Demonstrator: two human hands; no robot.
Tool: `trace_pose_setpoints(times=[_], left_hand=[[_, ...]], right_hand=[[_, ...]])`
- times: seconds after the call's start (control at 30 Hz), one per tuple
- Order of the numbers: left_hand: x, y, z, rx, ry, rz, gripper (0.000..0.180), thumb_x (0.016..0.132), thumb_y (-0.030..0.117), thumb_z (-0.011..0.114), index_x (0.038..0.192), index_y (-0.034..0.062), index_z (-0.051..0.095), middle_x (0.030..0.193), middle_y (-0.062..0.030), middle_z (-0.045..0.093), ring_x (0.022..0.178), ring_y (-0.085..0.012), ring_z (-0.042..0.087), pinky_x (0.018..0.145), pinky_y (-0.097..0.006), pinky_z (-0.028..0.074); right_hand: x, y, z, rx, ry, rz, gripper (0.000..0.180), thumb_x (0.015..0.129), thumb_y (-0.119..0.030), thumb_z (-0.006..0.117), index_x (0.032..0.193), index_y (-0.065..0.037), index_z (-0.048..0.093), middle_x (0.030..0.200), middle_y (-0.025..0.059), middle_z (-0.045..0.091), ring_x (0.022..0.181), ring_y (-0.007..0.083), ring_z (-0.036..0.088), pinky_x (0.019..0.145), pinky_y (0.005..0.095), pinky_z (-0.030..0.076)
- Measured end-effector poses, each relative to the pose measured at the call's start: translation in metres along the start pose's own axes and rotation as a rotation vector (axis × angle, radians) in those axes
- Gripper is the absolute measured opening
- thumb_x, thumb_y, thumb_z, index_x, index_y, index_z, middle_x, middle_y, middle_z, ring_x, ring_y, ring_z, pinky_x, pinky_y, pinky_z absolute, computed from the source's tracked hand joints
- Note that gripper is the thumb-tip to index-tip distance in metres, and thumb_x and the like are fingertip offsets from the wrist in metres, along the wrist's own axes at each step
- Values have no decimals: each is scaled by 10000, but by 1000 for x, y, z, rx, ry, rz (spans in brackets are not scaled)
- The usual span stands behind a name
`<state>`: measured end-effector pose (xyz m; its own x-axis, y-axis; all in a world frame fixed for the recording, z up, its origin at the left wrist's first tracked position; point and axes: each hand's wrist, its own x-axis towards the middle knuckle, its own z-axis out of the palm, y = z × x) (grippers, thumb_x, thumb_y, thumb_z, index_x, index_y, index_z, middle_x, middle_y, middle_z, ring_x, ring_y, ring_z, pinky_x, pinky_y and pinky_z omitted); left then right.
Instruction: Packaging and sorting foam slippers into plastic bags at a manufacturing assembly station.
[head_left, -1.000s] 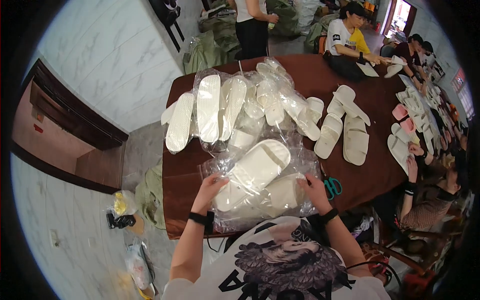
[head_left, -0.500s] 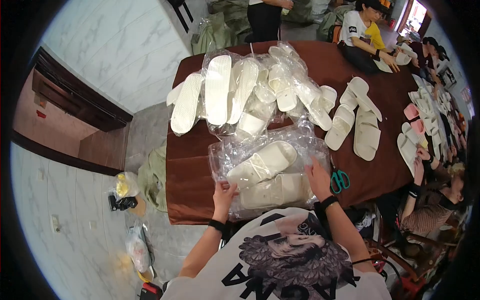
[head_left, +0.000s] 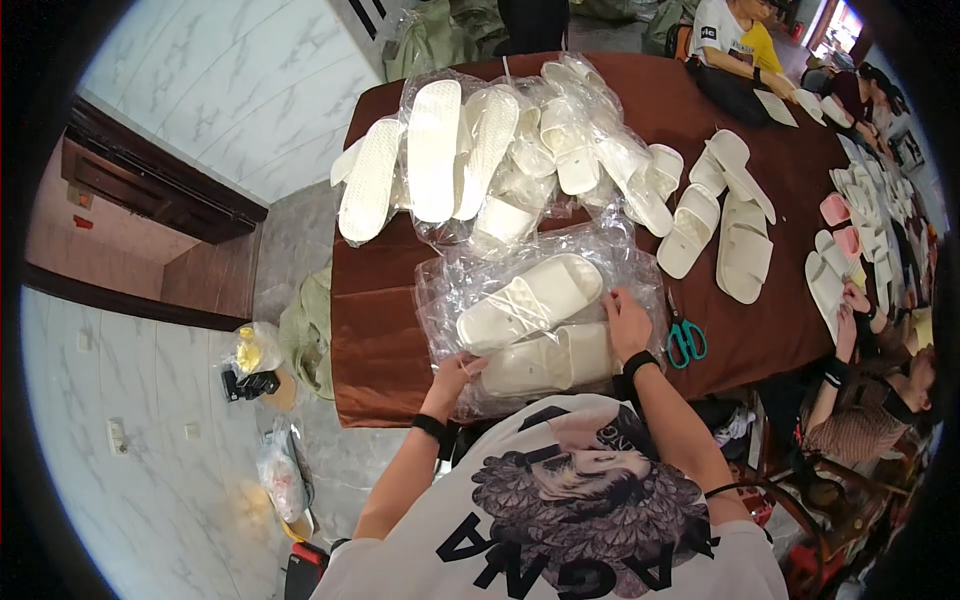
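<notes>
White slippers (head_left: pixel 530 300) in clear bag (head_left: pixel 450 290), left hand (head_left: pixel 452 375) pinching bag edge, right hand (head_left: pixel 626 322) flat on it

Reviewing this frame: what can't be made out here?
Head view:
- Left hand fingertips: lost among crinkled clear plastic bags around the cream slide slippers; grip unclear.
- Right hand: lies on the plastic; pinching or pressing, unclear.
- Teal-handled scissors: blades too small to judge.
- Far co-workers: cut off by the rim.
</notes>
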<state>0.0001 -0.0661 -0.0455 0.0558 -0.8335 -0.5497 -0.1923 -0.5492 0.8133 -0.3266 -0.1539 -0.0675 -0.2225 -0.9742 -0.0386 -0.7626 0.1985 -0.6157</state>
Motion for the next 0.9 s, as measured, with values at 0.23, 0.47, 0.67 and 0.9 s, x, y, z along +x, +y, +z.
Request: trace_pose_setpoints(times=[0.23,0.47,0.67,0.9], left_hand=[[21,2,18,17,183,-8,417,839,339,712,973,-54,673,850,-87,671,720,-140,587,636,-291,463],[14,-9,9,116,336,265,401,843,334,713,896,-61,663,754,-102,664,683,-136,579,624,-308,467],[-20,2,-31,-85,399,250,248,887,174,667,949,-67,658,800,-66,679,730,-87,559,648,-271,468],[-77,7,-128,55,665,298,215,908,170,648,962,-37,663,824,-25,663,760,-68,545,656,-248,452]], right_hand=[[0,7,5,-96,15,-95,195,935,-299,516,959,-110,561,879,140,656,808,370,633,682,485,487],[2,7,3,-152,57,2,198,967,-270,443,985,-96,536,883,181,655,806,394,634,690,514,482],[3,17,3,-164,96,7,204,975,-275,432,980,-93,525,789,221,645,730,436,626,661,544,477],[4,15,6,-152,94,4,210,977,-272,429,971,-83,520,809,226,646,730,441,622,657,549,472]])
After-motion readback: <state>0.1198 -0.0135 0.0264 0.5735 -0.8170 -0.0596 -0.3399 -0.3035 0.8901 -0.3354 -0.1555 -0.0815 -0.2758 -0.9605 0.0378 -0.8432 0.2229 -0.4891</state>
